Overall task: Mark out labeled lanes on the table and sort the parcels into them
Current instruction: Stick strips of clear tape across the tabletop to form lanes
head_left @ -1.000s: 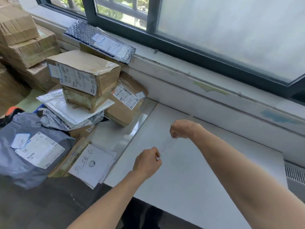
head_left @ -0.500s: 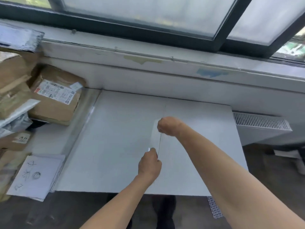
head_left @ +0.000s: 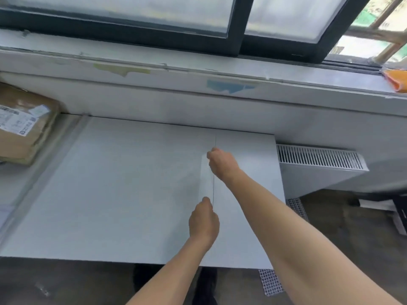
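While both hands are up over the white counter (head_left: 123, 194), a thin clear tape strip (head_left: 207, 179) runs taut btwn them, front-to-back, right of centre. Right hand (head_left: 221, 162) pinches far end, left hand (head_left: 203, 219) pinches near end, both fists closed. Thin dark line (head_left: 215, 139) runs on to the back edge. One brown parcel (head_left: 24, 128) w/ label far left, well apart.
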